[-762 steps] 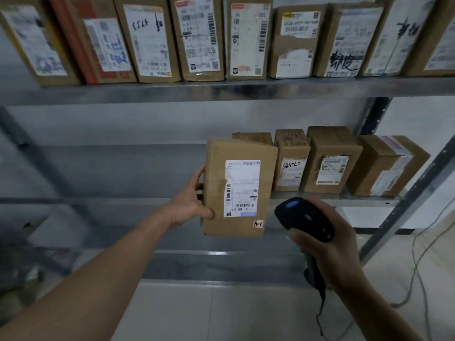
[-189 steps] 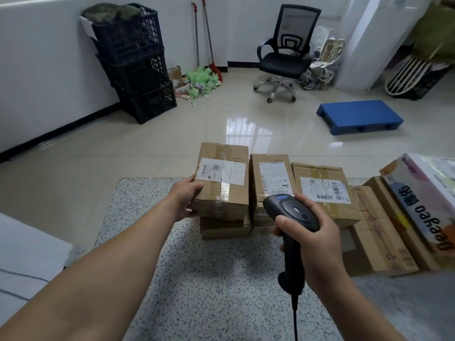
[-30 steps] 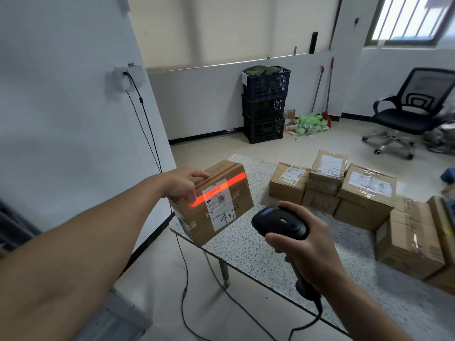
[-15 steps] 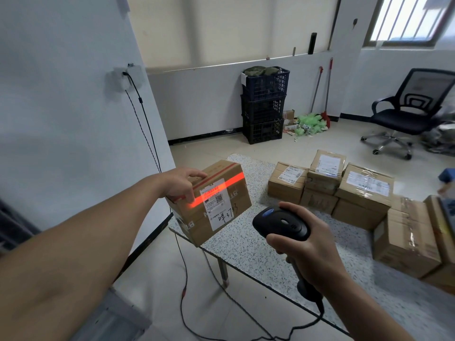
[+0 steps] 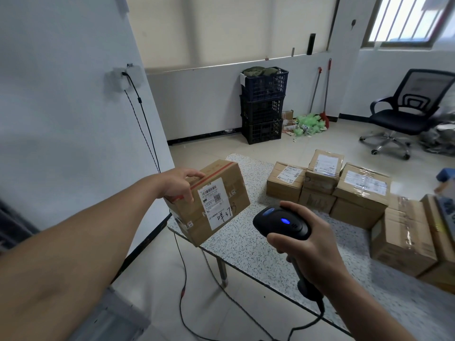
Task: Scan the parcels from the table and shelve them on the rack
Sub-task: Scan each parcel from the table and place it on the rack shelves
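Hanging tilted past bench corner, parcel was pinched one-sided by left hand fingers, might slip floorward; right hand gripped scanner.

Two hands are in view, the left hand and the right hand, along with one scanner and one parcel at near left. At least six more parcels sit on the single table to the right. Along the far wall are three stacked crates, two long-handled brooms, one office chair at far right and one window.
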A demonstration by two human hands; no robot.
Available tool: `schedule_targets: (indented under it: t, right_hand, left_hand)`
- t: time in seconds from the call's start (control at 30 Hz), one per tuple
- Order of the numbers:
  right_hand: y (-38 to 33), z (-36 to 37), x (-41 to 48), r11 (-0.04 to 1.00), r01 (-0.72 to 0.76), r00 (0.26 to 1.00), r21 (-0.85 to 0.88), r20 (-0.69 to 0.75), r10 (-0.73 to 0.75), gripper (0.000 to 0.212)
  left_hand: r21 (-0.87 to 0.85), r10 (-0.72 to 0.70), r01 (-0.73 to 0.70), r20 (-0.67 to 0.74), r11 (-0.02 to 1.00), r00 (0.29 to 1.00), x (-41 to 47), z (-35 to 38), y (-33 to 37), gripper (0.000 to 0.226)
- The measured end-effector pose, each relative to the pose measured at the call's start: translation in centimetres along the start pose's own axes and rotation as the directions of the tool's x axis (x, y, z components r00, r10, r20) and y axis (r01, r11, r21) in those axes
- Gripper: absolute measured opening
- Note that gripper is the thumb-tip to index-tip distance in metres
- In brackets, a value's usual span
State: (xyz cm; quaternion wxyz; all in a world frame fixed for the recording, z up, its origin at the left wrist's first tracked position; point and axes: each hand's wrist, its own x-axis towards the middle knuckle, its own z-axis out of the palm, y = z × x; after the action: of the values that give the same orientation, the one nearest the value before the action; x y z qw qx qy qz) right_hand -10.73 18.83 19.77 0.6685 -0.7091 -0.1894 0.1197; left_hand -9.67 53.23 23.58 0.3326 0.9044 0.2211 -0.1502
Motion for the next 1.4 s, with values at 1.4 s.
schedule_targets:
  t: [1.4]
  right_hand:
    - [0.5,1.1,-1.6,0.997,0.075,0.992,0.016,0.098,-0.076,0.076]
  left_hand:
    - [-0.100,-0.050,0.046,-0.044,0.994,0.998,-3.9,0.3,-3.0,0.080]
